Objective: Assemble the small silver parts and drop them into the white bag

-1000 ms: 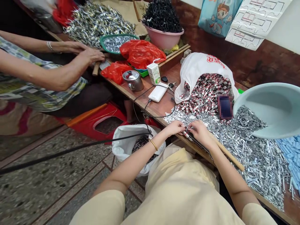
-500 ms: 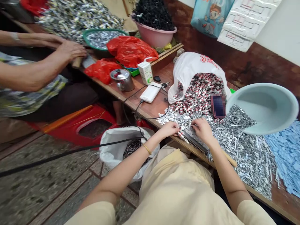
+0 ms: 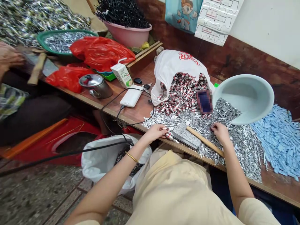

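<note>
My left hand [image 3: 157, 132] is closed at the table's front edge, its fingertips pinched on a small red-banded metal piece [image 3: 168, 135]. That piece lies by the end of a dark metal bar [image 3: 185, 140] along the edge of a speckled grey slab [image 3: 193, 142]. A hammer [image 3: 203, 140] with a wooden handle rests across the slab, between my hands. My right hand [image 3: 220, 132] is at the heap of small silver metal parts [image 3: 246, 150], fingers bent in together; whatever is between its fingertips is too small to make out.
A white plastic bag [image 3: 164, 67] spills red-banded pieces beside a blurred-out dark rectangle [image 3: 204, 101]. Around them are a tilted grey basin [image 3: 248, 90], light-blue strips [image 3: 278, 140], a white power bank [image 3: 131, 95] with a black cable and a lidded metal cup [image 3: 96, 86]. A co-worker's hand [image 3: 9, 57] is at far left.
My right hand has moved right, off the slab to the silver heap, uncovering the hammer. My left hand stays at the bar's end. The view has turned right.
</note>
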The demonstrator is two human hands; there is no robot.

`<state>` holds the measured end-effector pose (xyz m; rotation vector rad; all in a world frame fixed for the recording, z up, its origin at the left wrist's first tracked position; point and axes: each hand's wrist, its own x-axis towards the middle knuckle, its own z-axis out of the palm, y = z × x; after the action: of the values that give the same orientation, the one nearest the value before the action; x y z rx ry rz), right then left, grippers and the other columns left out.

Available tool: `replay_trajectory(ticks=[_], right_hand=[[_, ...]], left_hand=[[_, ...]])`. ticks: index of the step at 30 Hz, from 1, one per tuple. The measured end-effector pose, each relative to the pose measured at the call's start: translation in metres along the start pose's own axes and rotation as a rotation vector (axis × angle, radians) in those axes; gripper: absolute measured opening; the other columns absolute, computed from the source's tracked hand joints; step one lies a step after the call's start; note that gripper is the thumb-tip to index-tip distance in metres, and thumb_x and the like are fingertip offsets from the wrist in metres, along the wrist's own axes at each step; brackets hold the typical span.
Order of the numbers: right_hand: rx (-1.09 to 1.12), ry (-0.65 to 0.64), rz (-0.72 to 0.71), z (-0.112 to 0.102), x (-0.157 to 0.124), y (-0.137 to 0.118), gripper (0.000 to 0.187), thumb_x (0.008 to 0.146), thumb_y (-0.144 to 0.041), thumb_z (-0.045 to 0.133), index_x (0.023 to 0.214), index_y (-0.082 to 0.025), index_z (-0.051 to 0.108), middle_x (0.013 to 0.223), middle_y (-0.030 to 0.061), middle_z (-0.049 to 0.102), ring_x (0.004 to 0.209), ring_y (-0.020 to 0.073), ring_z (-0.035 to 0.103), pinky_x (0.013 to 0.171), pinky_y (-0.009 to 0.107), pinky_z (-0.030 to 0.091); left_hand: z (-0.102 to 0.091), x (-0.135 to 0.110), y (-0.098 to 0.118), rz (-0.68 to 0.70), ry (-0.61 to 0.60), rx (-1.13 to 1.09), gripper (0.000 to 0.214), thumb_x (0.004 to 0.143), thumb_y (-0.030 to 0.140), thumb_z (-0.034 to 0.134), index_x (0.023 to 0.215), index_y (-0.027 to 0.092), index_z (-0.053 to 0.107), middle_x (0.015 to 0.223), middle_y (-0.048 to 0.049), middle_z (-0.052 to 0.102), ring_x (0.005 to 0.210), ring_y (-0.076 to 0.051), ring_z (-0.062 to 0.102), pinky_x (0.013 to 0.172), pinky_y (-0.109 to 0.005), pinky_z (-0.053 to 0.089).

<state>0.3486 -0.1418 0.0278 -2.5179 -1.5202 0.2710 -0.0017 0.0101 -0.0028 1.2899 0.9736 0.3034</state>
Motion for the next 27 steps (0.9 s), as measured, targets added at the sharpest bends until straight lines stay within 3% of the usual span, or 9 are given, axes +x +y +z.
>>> replay_trajectory(ticks=[5,9,11,14,18,22,27], right_hand=[[0.023,0.032,-0.04,0.003,0.0,0.003,0.011,0.088,-0.02,0.059,0.09,-0.02,0.07,0.098,0.0066,0.071,0.089,0.021,0.062,0.074,0.029,0.039],[0.023,0.014,-0.089,0.002,0.001,0.002,0.008,0.083,-0.019,0.061,0.08,-0.019,0.069,0.095,0.0098,0.07,0.096,0.0244,0.06,0.08,0.032,0.042],[0.192,0.038,-0.047,-0.001,0.001,0.002,0.01,0.082,-0.022,0.06,0.078,-0.019,0.069,0.091,0.0092,0.071,0.09,0.0237,0.061,0.081,0.034,0.044],[0.663,0.041,0.04,-0.008,-0.002,-0.001,0.023,0.08,-0.04,0.064,0.086,-0.019,0.071,0.084,0.007,0.071,0.076,0.0211,0.061,0.073,0.035,0.048],[1.163,-0.076,0.031,-0.015,-0.013,-0.023,0.035,0.071,-0.052,0.075,0.089,-0.022,0.072,0.079,0.0036,0.068,0.068,0.0172,0.059,0.065,0.032,0.051],[1.345,-0.224,-0.003,-0.014,-0.023,-0.063,0.035,0.068,-0.049,0.082,0.088,-0.024,0.069,0.079,0.0025,0.066,0.064,0.0144,0.057,0.06,0.029,0.05],[1.481,-0.515,-0.14,-0.001,-0.026,-0.111,0.039,0.063,-0.05,0.085,0.078,-0.023,0.061,0.076,0.0013,0.062,0.062,0.0131,0.053,0.056,0.027,0.046]], left_hand=[[0.0,-0.003,0.002,-0.003,-0.002,0.001,0.025,0.064,0.035,0.076,0.065,0.016,0.061,0.06,0.003,0.06,0.065,-0.017,0.066,0.067,-0.029,0.059],[-0.001,-0.002,0.002,-0.003,0.003,0.006,0.026,0.063,0.037,0.076,0.065,0.016,0.06,0.06,0.0032,0.059,0.065,-0.016,0.066,0.068,-0.029,0.059],[0.0,-0.002,0.001,0.0,0.005,0.006,0.027,0.063,0.037,0.076,0.065,0.016,0.06,0.06,0.0037,0.058,0.063,-0.016,0.065,0.067,-0.028,0.059],[0.0,-0.001,0.0,0.009,-0.005,0.009,0.027,0.063,0.037,0.076,0.065,0.016,0.059,0.059,0.0038,0.059,0.063,-0.016,0.065,0.066,-0.028,0.058],[0.0,0.001,-0.003,0.022,-0.009,0.019,0.025,0.065,0.035,0.074,0.062,0.016,0.058,0.058,0.0036,0.059,0.062,-0.015,0.065,0.065,-0.027,0.058],[0.002,0.002,-0.005,0.013,0.019,0.045,0.022,0.067,0.033,0.073,0.063,0.017,0.058,0.058,0.0024,0.061,0.06,-0.015,0.066,0.06,-0.024,0.055],[0.005,-0.002,-0.004,0.042,0.036,0.065,0.02,0.068,0.028,0.071,0.059,0.017,0.057,0.054,0.0027,0.06,0.056,-0.015,0.064,0.056,-0.021,0.051]])
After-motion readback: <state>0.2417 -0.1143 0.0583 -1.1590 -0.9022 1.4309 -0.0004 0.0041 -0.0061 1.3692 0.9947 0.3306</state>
